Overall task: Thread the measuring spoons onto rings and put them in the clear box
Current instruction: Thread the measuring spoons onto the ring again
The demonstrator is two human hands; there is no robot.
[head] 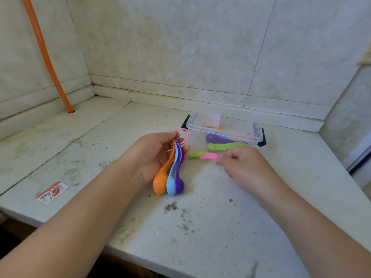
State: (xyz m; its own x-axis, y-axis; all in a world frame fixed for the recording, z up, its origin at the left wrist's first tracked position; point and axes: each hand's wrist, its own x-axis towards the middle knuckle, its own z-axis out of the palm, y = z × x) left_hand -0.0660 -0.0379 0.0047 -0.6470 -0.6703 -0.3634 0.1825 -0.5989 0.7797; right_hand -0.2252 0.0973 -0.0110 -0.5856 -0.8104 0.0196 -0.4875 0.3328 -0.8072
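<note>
**3 spoons on the ring, a pink one pinched**

The left hand (154, 155) is raised above the counter (200, 227), its thumb and forefinger closed on a pink ring (184, 135) at the fingertips. 3 measuring spoons hang from that ring down across the palm: an orange spoon (160, 180) nearest the palm, a light blue spoon (171, 180) beside it, and a purple spoon (179, 182) on the outer side, bowls lowest.

The right hand (246, 165) has its fingers curled in narrow, pinching one end of a pink spoon (208, 156), which sticks out from the fingertips toward the left hand. A green spoon (197, 154) lies just behind the pink one; whether the fingers also hold it cannot be told.

Just beyond both sets of fingertips sits the clear box (224, 130), lid off, with black latches at its ends. Inside it lie more spoons, a purple and a green one clearest, with a second pink ring (249, 134) at its right wall.

Well left of the left wrist a small red-and-white packet (51, 192) lies flat, and an orange pipe (44, 51) rises in the corner.
</note>
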